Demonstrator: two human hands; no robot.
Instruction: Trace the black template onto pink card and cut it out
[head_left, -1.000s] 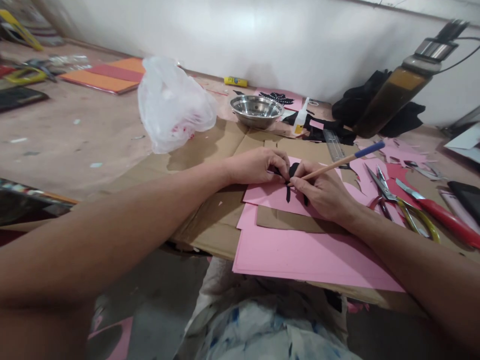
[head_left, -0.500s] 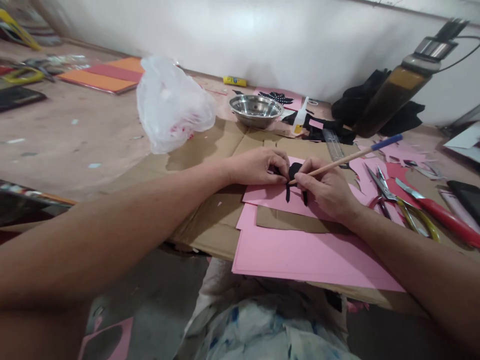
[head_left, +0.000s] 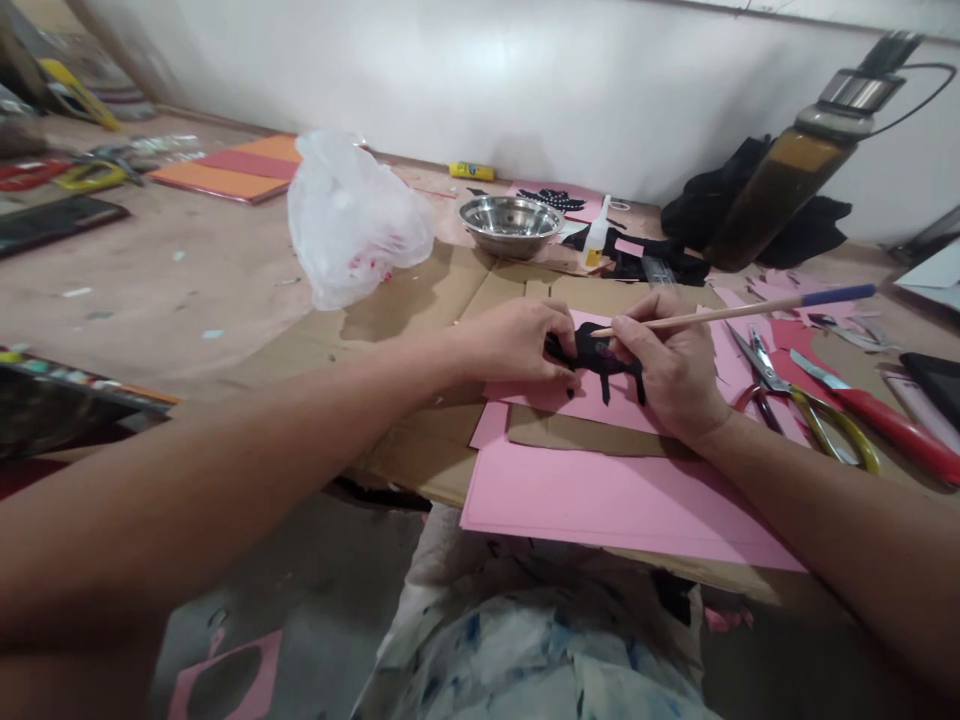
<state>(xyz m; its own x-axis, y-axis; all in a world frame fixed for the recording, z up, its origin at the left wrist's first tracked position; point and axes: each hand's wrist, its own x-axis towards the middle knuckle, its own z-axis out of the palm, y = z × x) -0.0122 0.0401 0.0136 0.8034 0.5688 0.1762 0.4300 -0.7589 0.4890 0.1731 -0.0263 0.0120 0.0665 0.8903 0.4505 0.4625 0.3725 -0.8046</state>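
While steadying the left end of the black cutout (head_left: pixel 589 361) with the left hand (head_left: pixel 526 340), grips a slim wooden stick (head_left: pixel 735 312) in the right hand (head_left: pixel 667 362), holding its tip on or just above the cutout's upper edge. Cannot tell whether pinching or merely pressing with the left. Has the cutout lying between the two hands, on the top pink sheet (head_left: pixel 585 406), just beyond a cardboard strip (head_left: pixel 570 432). Looks already cut to shape, judging by its narrow legs; seems partway through the stick work. Cannot see whether fixed down or loose, nor judge how much remains.
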